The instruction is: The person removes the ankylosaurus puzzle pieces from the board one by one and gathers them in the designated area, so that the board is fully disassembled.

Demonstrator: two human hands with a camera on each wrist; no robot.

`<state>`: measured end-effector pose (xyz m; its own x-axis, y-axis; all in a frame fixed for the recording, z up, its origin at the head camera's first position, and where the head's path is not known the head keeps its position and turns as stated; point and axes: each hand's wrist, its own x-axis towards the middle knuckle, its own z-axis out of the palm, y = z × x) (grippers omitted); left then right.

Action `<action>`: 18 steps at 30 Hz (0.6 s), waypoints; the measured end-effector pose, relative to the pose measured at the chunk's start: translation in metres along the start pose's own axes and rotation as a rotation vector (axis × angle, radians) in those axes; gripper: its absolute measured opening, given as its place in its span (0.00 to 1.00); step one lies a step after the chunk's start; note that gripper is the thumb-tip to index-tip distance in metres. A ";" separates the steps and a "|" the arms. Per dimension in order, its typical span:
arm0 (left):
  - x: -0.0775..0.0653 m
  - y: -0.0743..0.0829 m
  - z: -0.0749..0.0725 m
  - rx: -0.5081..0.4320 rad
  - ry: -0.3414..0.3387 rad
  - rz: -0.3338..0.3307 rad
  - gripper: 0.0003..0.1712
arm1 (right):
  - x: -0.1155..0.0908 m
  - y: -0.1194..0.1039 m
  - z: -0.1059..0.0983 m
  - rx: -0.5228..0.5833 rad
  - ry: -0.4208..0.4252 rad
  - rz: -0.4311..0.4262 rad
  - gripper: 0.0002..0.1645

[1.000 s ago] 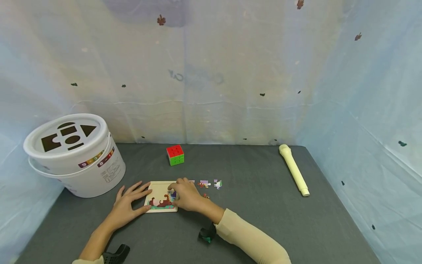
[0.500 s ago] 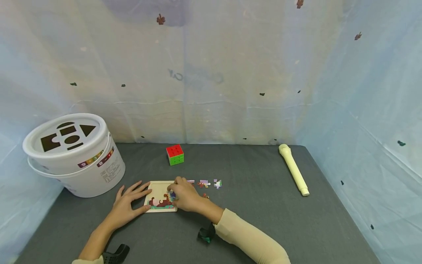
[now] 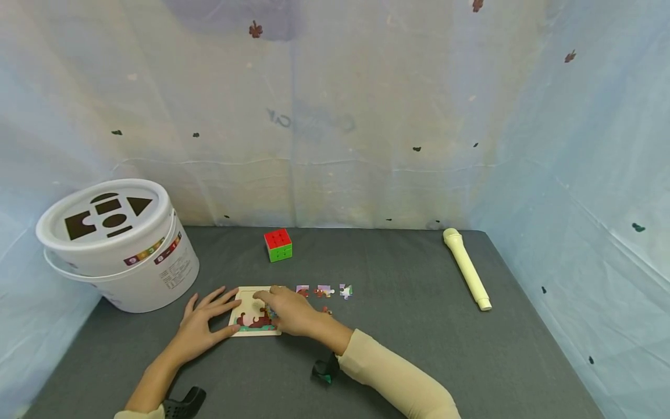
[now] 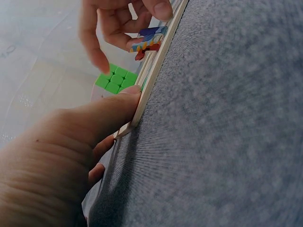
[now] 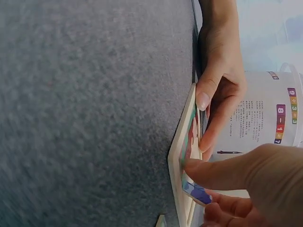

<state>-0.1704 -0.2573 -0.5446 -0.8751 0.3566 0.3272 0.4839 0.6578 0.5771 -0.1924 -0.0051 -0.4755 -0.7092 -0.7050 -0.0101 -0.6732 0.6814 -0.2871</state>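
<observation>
So, at the far left a white bucket (image 3: 180,282) stands on the grey bench (image 3: 398,326), with a white tub (image 3: 57,238) nested in its top; the tub's lid carries dark shapes, among them a triangle and an oval. Next comes the left hand (image 3: 201,331), its fingers straight and spread, thumb and fingertips touching the left side of a shallow wooden puzzle board (image 3: 249,299). A black strap-like device (image 3: 185,404) sits at that wrist. The board lies flat on the bench, its lower part filled with brown and green picture pieces, its upper left bare wood. Beyond the board stands a cube (image 3: 278,245), red on top and green on the side facing the person. Over the board's right end, the right hand (image 3: 295,312) pinches a tilted blue puzzle piece (image 5: 196,191) between thumb and fingers. Just past that hand, three loose pieces (image 3: 324,291) lie in a row; another piece (image 3: 327,311) shows partly behind the wrist. A cream sleeve (image 3: 395,375) covers the right forearm. Well apart at the right, a pale yellow rod (image 3: 467,270) with a rounded knob lies slanted.
</observation>
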 end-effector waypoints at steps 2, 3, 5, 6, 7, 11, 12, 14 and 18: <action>0.000 0.000 0.000 0.002 -0.001 -0.001 0.35 | 0.001 0.000 -0.001 -0.020 -0.008 -0.025 0.27; 0.000 0.000 0.000 0.001 -0.002 -0.001 0.35 | 0.001 0.001 -0.001 -0.023 -0.010 -0.032 0.25; 0.000 -0.001 0.000 0.001 -0.005 -0.002 0.35 | 0.002 0.002 -0.001 -0.021 -0.012 -0.033 0.21; 0.000 -0.001 0.000 0.001 -0.006 -0.002 0.35 | 0.002 0.002 -0.001 -0.022 -0.012 -0.033 0.20; 0.000 -0.002 0.001 0.000 -0.005 0.000 0.35 | 0.002 0.002 0.000 -0.026 -0.011 -0.033 0.20; 0.000 -0.003 0.001 -0.003 0.000 0.008 0.35 | 0.003 0.003 0.000 -0.039 0.002 -0.041 0.21; 0.000 -0.003 0.001 -0.002 0.000 0.008 0.35 | 0.003 0.003 0.000 -0.040 0.005 -0.041 0.21; 0.000 -0.004 0.001 -0.002 -0.002 0.006 0.34 | 0.003 0.004 0.000 -0.034 0.007 -0.035 0.21; 0.000 -0.003 0.001 -0.002 -0.007 -0.001 0.34 | 0.002 0.004 0.000 -0.021 0.001 -0.005 0.23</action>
<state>-0.1720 -0.2588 -0.5476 -0.8756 0.3606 0.3212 0.4830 0.6568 0.5792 -0.1961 -0.0038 -0.4763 -0.7061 -0.7081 -0.0079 -0.6809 0.6819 -0.2672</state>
